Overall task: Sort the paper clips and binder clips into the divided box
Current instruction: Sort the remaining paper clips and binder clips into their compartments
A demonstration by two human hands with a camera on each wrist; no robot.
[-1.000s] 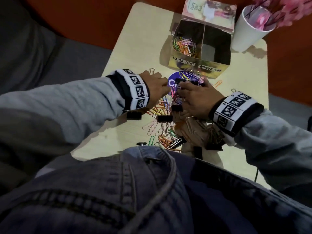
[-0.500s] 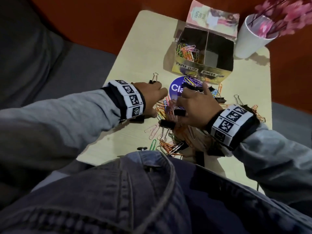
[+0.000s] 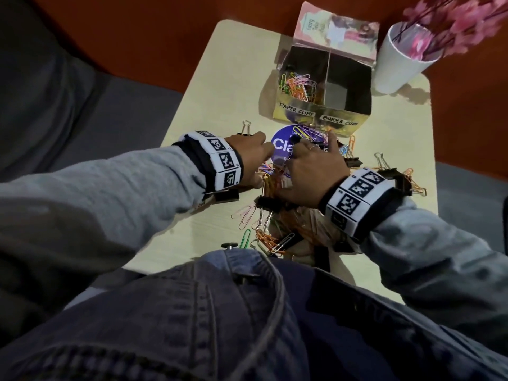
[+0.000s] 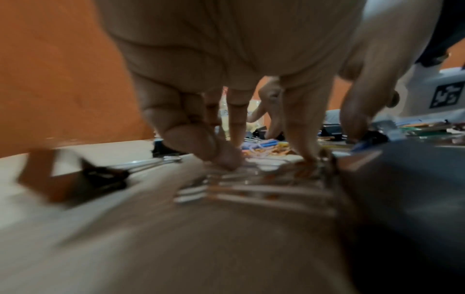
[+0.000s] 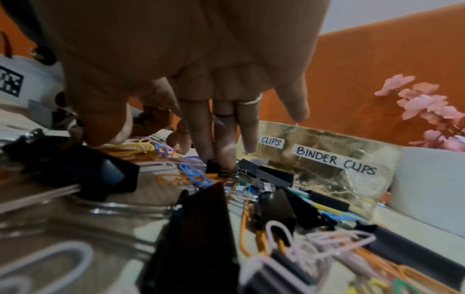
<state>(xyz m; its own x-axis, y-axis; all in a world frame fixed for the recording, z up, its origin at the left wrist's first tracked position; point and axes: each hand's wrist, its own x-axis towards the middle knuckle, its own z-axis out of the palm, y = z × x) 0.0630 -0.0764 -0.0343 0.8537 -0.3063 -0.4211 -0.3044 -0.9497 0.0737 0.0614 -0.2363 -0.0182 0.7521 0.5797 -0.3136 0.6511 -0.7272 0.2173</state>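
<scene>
left hand (image 4: 226,65) reaches down, fingertips (image 4: 227,159) touching a blurred heap of paper clips (image 4: 266,151) on the tabletop (image 4: 75,228). a black binder clip (image 4: 105,175) lies just to the side. right hand's fingers (image 4: 357,111) touch nearby clips.

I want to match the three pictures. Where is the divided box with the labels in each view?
Head: divided box, upper centre of the table, beyond both hands.
Left wrist: not clearly in it; the fingers and blur hide that area.
Right wrist: right of centre, its gold front wall behind the fingertips.
Shared landmark: the BINDER CLIPS label.
</scene>
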